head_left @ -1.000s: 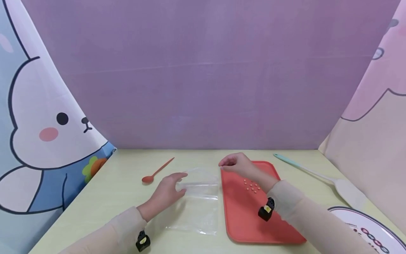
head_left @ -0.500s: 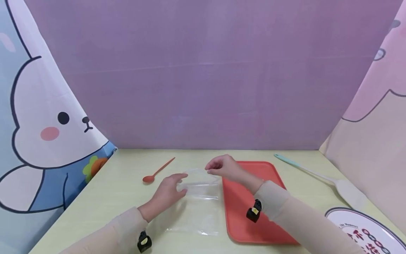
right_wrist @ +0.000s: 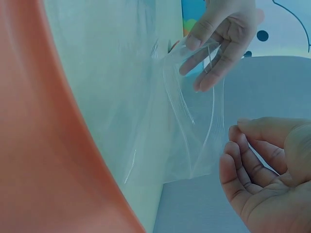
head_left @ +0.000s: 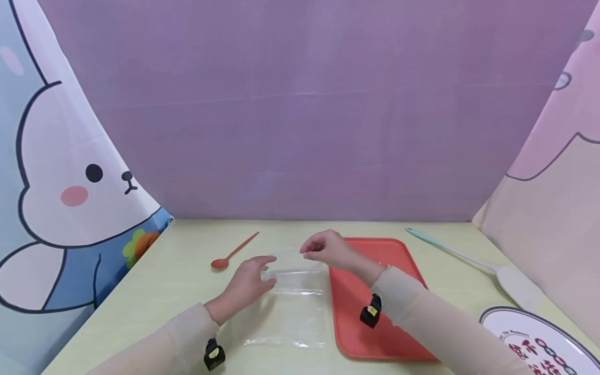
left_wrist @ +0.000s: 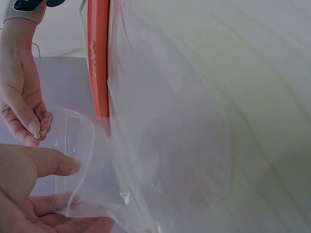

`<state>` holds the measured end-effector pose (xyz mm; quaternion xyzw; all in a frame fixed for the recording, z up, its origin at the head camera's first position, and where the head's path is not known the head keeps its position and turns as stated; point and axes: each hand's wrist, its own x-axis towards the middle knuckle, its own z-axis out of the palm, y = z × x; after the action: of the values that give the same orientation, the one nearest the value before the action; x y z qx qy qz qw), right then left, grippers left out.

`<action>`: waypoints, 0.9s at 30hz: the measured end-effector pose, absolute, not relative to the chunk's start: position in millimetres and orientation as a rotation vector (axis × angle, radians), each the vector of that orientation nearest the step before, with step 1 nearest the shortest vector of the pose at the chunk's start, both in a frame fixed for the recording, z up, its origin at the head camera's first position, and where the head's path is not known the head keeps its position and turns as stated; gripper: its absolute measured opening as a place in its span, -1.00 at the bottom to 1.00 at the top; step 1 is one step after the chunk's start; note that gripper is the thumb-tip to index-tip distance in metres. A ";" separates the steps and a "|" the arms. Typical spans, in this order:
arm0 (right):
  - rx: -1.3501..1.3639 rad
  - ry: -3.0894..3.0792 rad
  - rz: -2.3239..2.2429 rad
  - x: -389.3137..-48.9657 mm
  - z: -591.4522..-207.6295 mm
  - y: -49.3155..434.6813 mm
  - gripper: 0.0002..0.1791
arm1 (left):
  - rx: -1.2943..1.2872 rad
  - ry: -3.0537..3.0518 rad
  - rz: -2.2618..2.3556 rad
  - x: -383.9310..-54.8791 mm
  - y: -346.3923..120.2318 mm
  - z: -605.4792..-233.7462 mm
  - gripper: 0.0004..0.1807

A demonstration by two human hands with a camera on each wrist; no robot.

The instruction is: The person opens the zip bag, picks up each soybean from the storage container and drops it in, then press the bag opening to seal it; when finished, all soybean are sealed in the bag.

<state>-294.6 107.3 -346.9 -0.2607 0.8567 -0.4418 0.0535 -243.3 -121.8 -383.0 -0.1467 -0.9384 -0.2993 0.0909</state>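
Note:
A clear zip-lock bag (head_left: 292, 315) lies on the table with its mouth end raised. My left hand (head_left: 246, 286) grips it at the mouth; in the left wrist view the thumb and the fingers are on opposite sides of the plastic, and the opening gapes. Just beyond that opening, my right hand (head_left: 334, 250) pinches a tiny pale yellow bean (left_wrist: 37, 136) between thumb and fingertips. To the right lies a red tray (head_left: 365, 333). More beans (left_wrist: 93, 57) sit on it, mostly hidden behind the right forearm in the head view.
An orange spoon (head_left: 220, 264) lies on the table left of the bag. At the right rests a spatula (head_left: 469, 256) with a mint-green handle end. A white plate (head_left: 491, 315) with red writing stands at the front right. A purple cloth (head_left: 300, 130) rises behind the table.
My right hand has moved left from over the tray's edge to the bag's mouth, then slowed there. My left hand and the bag have hardly moved.

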 end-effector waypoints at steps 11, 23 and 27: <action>-0.749 2.618 -1.337 -303.0 -355.1 102.2 -0.91 | -0.439 -2.786 -0.916 -244.7 -120.6 -385.1 -0.51; -0.785 2.664 -1.346 -306.3 -352.9 115.5 -0.87 | -0.440 -2.770 -0.911 -243.7 -121.5 -384.0 -0.50; -0.710 2.702 -1.332 -307.0 -352.2 128.4 -0.88 | -0.432 -2.776 -0.891 -244.5 -122.0 -384.7 -0.50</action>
<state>-307.0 128.4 -352.2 -0.2293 0.8728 -0.4302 0.0231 -244.5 -122.0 -384.7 -0.1458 -0.9375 -0.3008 0.0969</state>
